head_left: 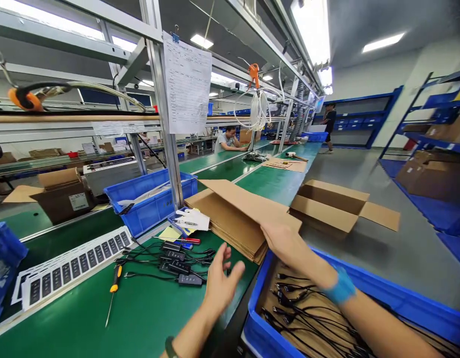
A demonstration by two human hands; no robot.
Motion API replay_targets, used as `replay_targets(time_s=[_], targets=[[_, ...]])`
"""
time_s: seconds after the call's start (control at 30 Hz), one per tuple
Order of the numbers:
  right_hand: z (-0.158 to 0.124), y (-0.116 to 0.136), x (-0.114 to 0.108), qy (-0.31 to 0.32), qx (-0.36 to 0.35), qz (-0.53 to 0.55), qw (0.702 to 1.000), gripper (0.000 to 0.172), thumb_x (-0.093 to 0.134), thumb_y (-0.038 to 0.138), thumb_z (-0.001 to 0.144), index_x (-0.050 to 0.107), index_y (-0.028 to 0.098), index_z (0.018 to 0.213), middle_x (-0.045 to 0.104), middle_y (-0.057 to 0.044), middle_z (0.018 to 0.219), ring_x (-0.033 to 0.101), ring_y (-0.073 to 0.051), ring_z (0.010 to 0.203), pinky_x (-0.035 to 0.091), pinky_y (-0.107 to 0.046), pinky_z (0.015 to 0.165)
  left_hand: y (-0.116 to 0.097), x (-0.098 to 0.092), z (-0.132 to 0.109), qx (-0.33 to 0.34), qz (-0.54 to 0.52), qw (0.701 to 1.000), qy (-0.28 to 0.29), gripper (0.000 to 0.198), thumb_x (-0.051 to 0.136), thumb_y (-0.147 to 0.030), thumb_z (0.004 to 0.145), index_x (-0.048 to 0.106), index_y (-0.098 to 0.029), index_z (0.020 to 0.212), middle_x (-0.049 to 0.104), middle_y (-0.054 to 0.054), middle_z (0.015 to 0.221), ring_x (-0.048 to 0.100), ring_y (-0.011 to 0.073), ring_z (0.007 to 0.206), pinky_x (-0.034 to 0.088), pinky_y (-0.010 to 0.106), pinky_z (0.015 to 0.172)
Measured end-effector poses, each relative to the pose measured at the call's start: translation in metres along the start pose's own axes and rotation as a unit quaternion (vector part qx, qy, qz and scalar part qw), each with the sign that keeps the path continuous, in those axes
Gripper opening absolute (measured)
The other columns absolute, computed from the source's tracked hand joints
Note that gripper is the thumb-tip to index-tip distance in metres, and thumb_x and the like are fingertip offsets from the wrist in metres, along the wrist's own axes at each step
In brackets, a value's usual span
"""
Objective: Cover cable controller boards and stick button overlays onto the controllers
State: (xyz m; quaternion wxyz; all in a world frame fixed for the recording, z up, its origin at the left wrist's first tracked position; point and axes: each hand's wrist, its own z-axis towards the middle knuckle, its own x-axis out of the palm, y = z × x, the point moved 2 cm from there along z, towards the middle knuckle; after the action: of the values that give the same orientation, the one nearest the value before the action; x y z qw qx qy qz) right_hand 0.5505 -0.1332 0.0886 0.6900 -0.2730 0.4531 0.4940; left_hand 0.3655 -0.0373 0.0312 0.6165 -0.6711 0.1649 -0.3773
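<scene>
Right hand (285, 242) is open, fingers laid on the near edge of the stack of flattened cardboard cartons (233, 221), no clear grip there! Left hand (220, 283) hangs open, fingers spread, empty, just beside the black cable adapters (180, 267) on the green bench (140, 318). Below the right wrist, a blue crate (260, 308) holds loose black cables (289, 298).

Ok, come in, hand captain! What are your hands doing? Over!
Right hand touching flattened cardboard stack. Left hand open, nearest black cable adapters. Blue bin of black cables under right arm.
</scene>
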Motion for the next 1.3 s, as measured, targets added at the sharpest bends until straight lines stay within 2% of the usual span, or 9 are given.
replay_targets(time_s=[0.2,0.43,0.63,0.73,0.9,1.0,1.13,1.2,1.3], targets=[[-0.110,0.065,-0.025,-0.124,-0.210,0.040,0.969,0.057,0.044,0.038,0.094,0.038,0.027,0.150,0.067,-0.012,0.126,0.068,-0.030,0.107,0.063,-0.045,0.077,-0.042,0.027,0.026,-0.048,-0.168,0.984,-0.034,0.046,0.076,-0.038,0.071,0.063,-0.015,0.109,0.070,0.014,0.117,0.066,0.0275,0.109,0.053,0.039,0.093],[-0.054,0.052,-0.063,-0.104,-0.234,0.088,0.963,0.046,0.046,0.023,0.096,0.050,0.028,0.142,0.060,-0.009,0.136,0.062,-0.028,0.116,0.057,-0.048,0.093,-0.038,0.020,-0.026,-0.106,-0.229,0.965,0.066,0.049,0.085,-0.037,0.064,0.068,-0.010,0.101,0.075,0.015,0.097,0.071,0.0309,0.096,0.055,0.042,0.090],[-0.049,0.064,-0.073,-0.103,-0.261,0.125,0.952,0.050,0.051,0.033,0.097,0.043,0.021,0.145,0.057,-0.015,0.137,0.056,-0.025,0.124,0.055,-0.040,0.097,-0.051,0.009,-0.025,-0.116,-0.210,0.953,0.187,0.052,0.087,-0.041,0.062,0.070,-0.008,0.098,0.076,0.015,0.091,0.072,0.0308,0.092,0.055,0.040,0.087],[-0.034,0.066,-0.098,-0.069,-0.352,0.053,0.932,0.057,0.060,0.048,0.091,0.048,0.025,0.142,0.052,-0.012,0.143,0.042,-0.031,0.137,0.036,-0.056,0.112,-0.057,0.015,-0.024,-0.122,-0.190,0.946,0.232,0.051,0.088,-0.041,0.061,0.070,-0.007,0.095,0.075,0.014,0.085,0.073,0.0274,0.081,0.056,0.036,0.079],[-0.005,0.075,-0.147,0.010,-0.410,-0.043,0.911,0.058,0.058,0.079,0.072,0.070,0.027,0.094,0.069,-0.003,0.098,0.060,-0.026,0.110,0.015,-0.058,0.119,-0.075,0.046,-0.017,-0.124,-0.141,0.931,0.312,0.055,0.089,-0.045,0.058,0.070,-0.009,0.095,0.072,0.010,0.079,0.070,0.0212,0.070,0.054,0.030,0.069],[0.006,0.052,-0.184,0.007,-0.310,-0.102,0.945,0.063,0.055,0.084,0.066,0.068,0.024,0.076,0.067,-0.001,0.083,0.060,-0.022,0.102,0.025,-0.051,0.112,-0.093,0.049,0.010,0.041,0.076,0.964,0.252,0.044,0.080,-0.048,0.070,0.071,-0.016,0.100,0.073,0.009,0.091,0.069,0.0214,0.084,0.054,0.033,0.079],[-0.001,-0.062,-0.227,-0.136,-0.005,-0.259,0.956,0.085,0.032,0.082,0.073,0.069,0.006,0.075,0.070,-0.012,0.084,0.060,-0.023,0.103,0.028,-0.048,0.091,-0.094,0.018,0.044,0.115,0.159,0.973,0.122,0.036,0.057,-0.045,0.090,0.066,-0.020,0.114,0.067,0.010,0.116,0.058,0.0231,0.115,0.044,0.038,0.099],[-0.025,-0.133,-0.221,-0.136,0.198,-0.266,0.934,0.087,0.024,0.076,0.077,0.069,0.001,0.073,0.071,-0.021,0.089,0.063,-0.022,0.097,0.028,-0.047,0.076,-0.077,0.005,0.039,0.131,0.204,0.964,0.114,0.035,0.053,-0.041,0.091,0.064,-0.018,0.115,0.067,0.011,0.115,0.059,0.0234,0.112,0.043,0.040,0.100],[-0.079,-0.205,-0.165,-0.032,0.442,-0.121,0.888,0.058,0.054,0.068,0.078,0.071,0.013,0.073,0.073,-0.021,0.089,0.065,-0.025,0.086,0.033,-0.040,0.065,-0.034,0.008,0.003,0.145,0.279,0.934,0.170,0.026,0.059,-0.033,0.086,0.069,-0.016,0.102,0.071,0.012,0.103,0.063,0.0255,0.101,0.046,0.041,0.096]])
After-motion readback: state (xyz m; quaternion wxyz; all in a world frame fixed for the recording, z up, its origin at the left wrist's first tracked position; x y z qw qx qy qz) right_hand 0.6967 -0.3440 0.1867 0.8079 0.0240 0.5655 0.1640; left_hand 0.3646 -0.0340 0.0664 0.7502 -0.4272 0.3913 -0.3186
